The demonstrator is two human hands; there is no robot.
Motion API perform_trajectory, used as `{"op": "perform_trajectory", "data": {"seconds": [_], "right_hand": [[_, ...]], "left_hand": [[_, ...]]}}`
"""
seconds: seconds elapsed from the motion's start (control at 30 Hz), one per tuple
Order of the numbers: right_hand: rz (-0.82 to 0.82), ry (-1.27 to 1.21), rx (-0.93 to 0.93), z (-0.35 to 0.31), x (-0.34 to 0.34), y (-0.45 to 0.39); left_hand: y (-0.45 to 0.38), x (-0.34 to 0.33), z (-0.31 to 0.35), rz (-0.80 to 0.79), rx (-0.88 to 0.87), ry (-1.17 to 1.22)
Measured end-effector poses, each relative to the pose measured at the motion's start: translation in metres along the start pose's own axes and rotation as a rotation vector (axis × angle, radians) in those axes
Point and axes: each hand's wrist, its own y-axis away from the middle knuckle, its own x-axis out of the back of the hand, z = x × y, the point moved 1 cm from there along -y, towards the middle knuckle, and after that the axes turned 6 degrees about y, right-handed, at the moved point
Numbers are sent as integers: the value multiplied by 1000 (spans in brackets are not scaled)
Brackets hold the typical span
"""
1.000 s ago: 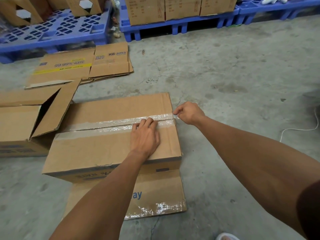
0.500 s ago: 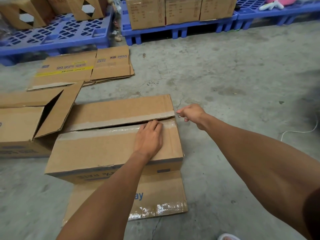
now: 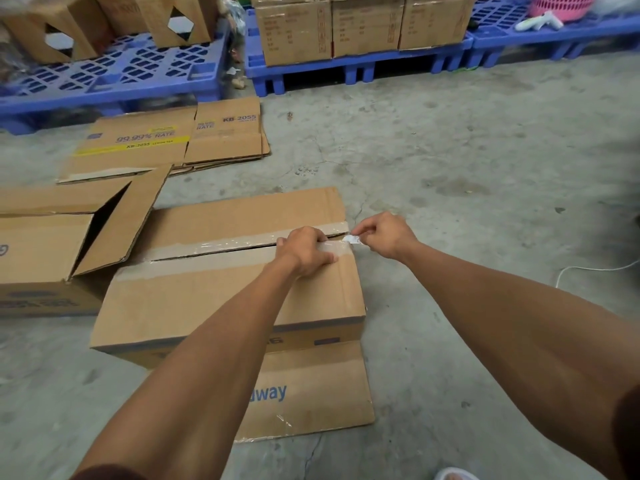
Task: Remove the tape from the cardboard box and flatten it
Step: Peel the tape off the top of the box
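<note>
A brown cardboard box (image 3: 194, 299) lies on the concrete floor in front of me, its top flaps split along a dark seam. Clear tape (image 3: 221, 244) runs along that seam. My left hand (image 3: 304, 252) rests on the near flap at the seam's right end, fingers curled over the flap's edge into the gap. My right hand (image 3: 384, 237) is just off the box's right edge and pinches a small whitish end of tape (image 3: 352, 239). The box's lower flap (image 3: 311, 393) lies flat toward me.
Another open cardboard box (image 3: 52, 237) touches the left side. Flattened cartons (image 3: 166, 140) lie behind it. Blue pallets (image 3: 114, 77) carrying boxes (image 3: 363, 26) line the back. A white cable (image 3: 588, 270) lies on the floor at right. A slipper toe (image 3: 453, 474) shows at the bottom edge.
The seam has opened into a dark gap. My left hand's fingers went from flat on the flap to curled over its edge. My right hand now pinches a lifted tape end.
</note>
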Motion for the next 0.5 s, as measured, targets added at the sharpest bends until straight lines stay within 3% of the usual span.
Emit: {"op": "perform_trajectory", "data": {"seconds": [0.1,0.23,0.43,0.5], "right_hand": [[-38,20,11,-5,4,3],[-258,101,12,-6,10,8],[-6,-195,-270,2,-2,13],[7,-345,-310,-8,1,13]], "left_hand": [[-1,0,-1,1,27,50],[-3,2,1,65,41,106],[-12,-4,-1,205,13,207],[-10,-6,1,246,-45,123]]}}
